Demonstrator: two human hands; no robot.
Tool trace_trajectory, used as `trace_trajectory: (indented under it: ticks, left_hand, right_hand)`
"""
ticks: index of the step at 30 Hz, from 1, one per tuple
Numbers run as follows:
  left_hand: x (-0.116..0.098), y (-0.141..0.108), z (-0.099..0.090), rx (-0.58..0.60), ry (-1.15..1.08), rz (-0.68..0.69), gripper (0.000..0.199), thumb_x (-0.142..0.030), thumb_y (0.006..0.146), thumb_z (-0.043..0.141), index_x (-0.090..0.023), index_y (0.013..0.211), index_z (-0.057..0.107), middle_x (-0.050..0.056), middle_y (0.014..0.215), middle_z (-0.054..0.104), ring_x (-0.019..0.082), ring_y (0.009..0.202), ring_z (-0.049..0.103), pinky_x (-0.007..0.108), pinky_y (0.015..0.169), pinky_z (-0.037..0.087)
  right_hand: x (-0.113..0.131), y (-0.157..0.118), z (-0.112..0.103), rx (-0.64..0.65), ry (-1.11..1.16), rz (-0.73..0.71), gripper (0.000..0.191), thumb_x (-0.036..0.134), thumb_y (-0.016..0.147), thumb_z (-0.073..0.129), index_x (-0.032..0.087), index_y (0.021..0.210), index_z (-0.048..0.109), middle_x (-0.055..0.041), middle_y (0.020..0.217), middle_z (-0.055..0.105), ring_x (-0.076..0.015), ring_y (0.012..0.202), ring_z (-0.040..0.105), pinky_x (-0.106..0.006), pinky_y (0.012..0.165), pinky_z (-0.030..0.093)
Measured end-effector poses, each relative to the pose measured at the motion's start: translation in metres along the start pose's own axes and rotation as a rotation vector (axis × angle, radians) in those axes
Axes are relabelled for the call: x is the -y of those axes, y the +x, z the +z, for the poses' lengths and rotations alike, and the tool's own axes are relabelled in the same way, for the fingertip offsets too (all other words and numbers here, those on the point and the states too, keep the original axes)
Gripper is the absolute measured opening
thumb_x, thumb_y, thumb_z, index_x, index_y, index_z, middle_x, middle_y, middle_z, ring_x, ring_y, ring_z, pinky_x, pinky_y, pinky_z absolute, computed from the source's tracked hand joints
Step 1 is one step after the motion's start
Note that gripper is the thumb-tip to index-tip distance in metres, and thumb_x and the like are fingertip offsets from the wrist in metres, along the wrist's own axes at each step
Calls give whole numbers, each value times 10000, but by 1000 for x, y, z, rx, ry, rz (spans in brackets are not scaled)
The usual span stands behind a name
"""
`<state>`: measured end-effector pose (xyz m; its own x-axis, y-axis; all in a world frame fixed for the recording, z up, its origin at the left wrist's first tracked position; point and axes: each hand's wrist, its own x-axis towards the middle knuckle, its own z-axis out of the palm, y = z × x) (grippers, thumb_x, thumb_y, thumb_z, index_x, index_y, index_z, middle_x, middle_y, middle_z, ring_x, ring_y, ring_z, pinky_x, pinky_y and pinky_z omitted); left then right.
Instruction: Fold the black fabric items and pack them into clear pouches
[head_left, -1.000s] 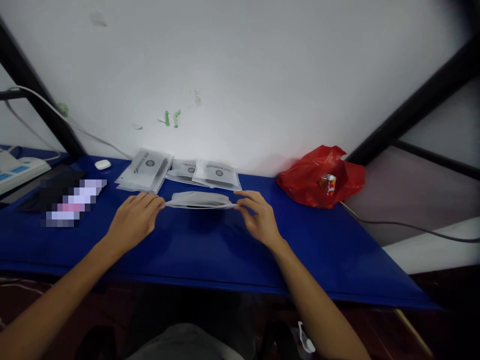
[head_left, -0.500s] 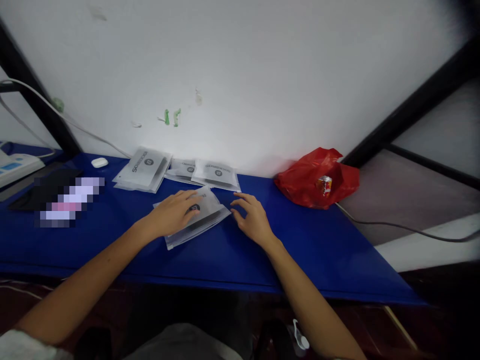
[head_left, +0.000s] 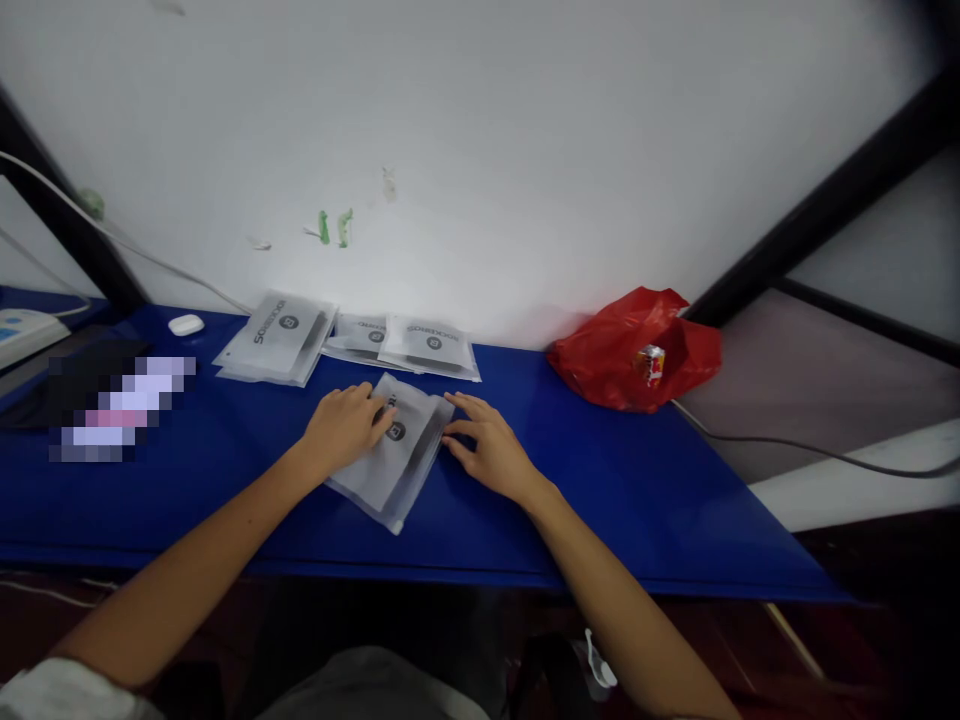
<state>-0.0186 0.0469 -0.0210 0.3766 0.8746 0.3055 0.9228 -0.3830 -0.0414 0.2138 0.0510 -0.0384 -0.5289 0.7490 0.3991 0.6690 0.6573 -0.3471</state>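
Observation:
A frosted zip bag (head_left: 409, 465) with a dark round logo lies tilted on the blue table, its slider corner pointing towards me. My left hand (head_left: 341, 430) rests over the bag's left side, the fingers bent and the thumb spread apart on top of it. The bag's left edge is hidden under that hand. At the right edge of the bag is my right hand (head_left: 487, 445), its fingers apart and the fingertips at or touching the plastic. Whether more than one bag lies under my hands I cannot tell.
Similar frosted bags (head_left: 281, 335) lie at the back left, with others (head_left: 431, 345) beside them against the wall. A red plastic bag (head_left: 626, 350) sits at the back right. On the left are a small white case (head_left: 186, 325), a blurred-out item (head_left: 124, 410) and a white device (head_left: 26, 335).
The bag has turned clockwise, so its slider corner now points towards me. My right hand has moved slightly left to its edge. The left hand stays on it.

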Motion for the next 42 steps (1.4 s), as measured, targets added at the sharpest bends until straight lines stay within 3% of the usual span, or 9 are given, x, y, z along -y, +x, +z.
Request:
trace_trajectory:
  ticks: [8, 11, 14, 16, 24, 30, 35, 39, 42]
  left_hand:
    - [1, 0, 1, 35, -201, -78, 483, -404, 940, 335, -170, 613, 603, 37, 660, 621, 163, 627, 575, 268, 563, 380]
    - [2, -1, 7, -25, -256, -63, 354, -428, 903, 407, -159, 893, 637, 71, 926, 648, 205, 859, 590, 307, 709, 440]
    - [4, -1, 14, 11, -260, -97, 574, -538, 861, 425, -139, 1270, 476, 139, 1274, 522, 289, 1153, 471, 404, 895, 408]
    - [4, -1, 16, 109, -257, -144, 661, -599, 859, 365, -137, 1327, 430, 149, 1331, 477, 320, 1197, 428, 442, 928, 384]
    - [10, 4, 10, 182, -323, -158, 531, -548, 875, 328, -141, 1040, 625, 122, 1069, 602, 290, 1019, 517, 412, 868, 417]
    - [41, 5, 0, 331, -633, -210, 290, -363, 829, 428, -178, 888, 644, 59, 926, 682, 197, 855, 614, 292, 775, 449]
    - [47, 0, -6, 435, -683, -240, 220, -331, 793, 465, -177, 818, 620, 48, 850, 674, 177, 755, 607, 261, 663, 438]
    - [42, -5, -8, 373, -655, -252, 178, -287, 786, 455, -173, 774, 592, 36, 754, 644, 167, 688, 582, 259, 622, 411]
    - [43, -9, -11, 278, -644, -286, 162, -267, 779, 448, -177, 756, 581, 19, 692, 620, 158, 643, 566, 256, 597, 392]
  right_hand:
    - [-3, 0, 10, -28, 15, 181, 346, 465, 831, 575, 194, 1006, 699, -148, 1325, 532, -341, 1267, 441, -577, 999, 386]
    - [-3, 0, 15, -14, 25, 215, 375, 479, 811, 592, 194, 1033, 689, -148, 1350, 508, -349, 1285, 415, -576, 1020, 356]
    - [-4, 2, 17, 13, 40, 233, 413, 474, 771, 633, 183, 1060, 674, -149, 1385, 470, -347, 1315, 373, -565, 1047, 319]
    - [-4, 4, 18, 33, 58, 249, 418, 472, 761, 638, 177, 1055, 673, -149, 1395, 458, -338, 1324, 362, -552, 1058, 307]
    - [-6, 9, 21, 83, 137, 191, 377, 428, 758, 639, 182, 1042, 671, -144, 1381, 476, -318, 1338, 346, -535, 1079, 282]
    - [-16, 7, 18, 75, 166, 176, 347, 415, 755, 642, 179, 1007, 675, -145, 1385, 470, -312, 1333, 353, -515, 1061, 316]
    - [-18, 6, 20, 102, 157, 158, 411, 458, 729, 664, 193, 1042, 662, -145, 1385, 471, -314, 1326, 366, -532, 1065, 297]
    - [-14, 8, 19, 144, 190, 107, 356, 426, 755, 644, 200, 1027, 682, -126, 1336, 529, -296, 1306, 401, -506, 1061, 324]
    - [-13, 9, 14, 134, 181, 178, 319, 429, 773, 628, 180, 956, 706, -136, 1308, 552, -298, 1279, 436, -497, 1047, 355]
